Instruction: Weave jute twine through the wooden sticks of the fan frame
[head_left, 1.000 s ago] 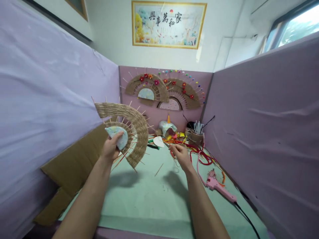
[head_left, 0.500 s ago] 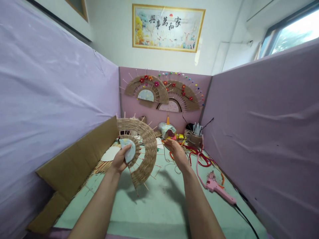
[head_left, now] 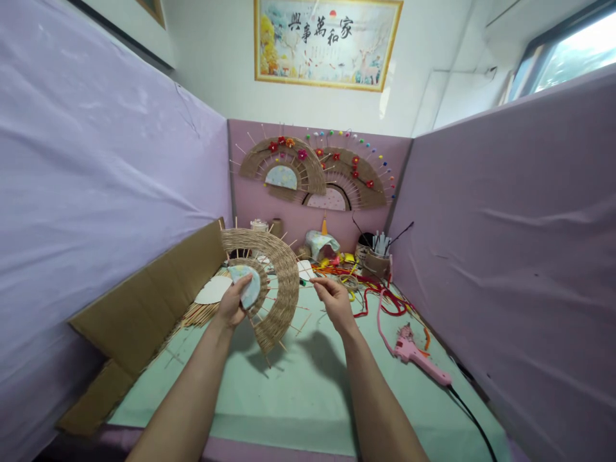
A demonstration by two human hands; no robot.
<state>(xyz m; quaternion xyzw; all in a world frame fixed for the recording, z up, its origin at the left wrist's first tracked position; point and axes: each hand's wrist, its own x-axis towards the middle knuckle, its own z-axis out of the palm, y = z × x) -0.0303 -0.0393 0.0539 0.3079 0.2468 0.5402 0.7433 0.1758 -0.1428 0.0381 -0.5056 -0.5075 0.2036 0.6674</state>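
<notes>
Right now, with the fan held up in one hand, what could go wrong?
The left hand pinches the woven fan only at its paper centre, so it may tilt or slip. Its bare stick ends could snag the right hand, close beside it. The glue gun and its cord lie near the right forearm.

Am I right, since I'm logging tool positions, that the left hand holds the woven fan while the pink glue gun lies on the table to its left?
Not quite. The head view shows the left hand holding the woven fan, but the pink glue gun lies on the table to the right, beyond the right hand.
</notes>
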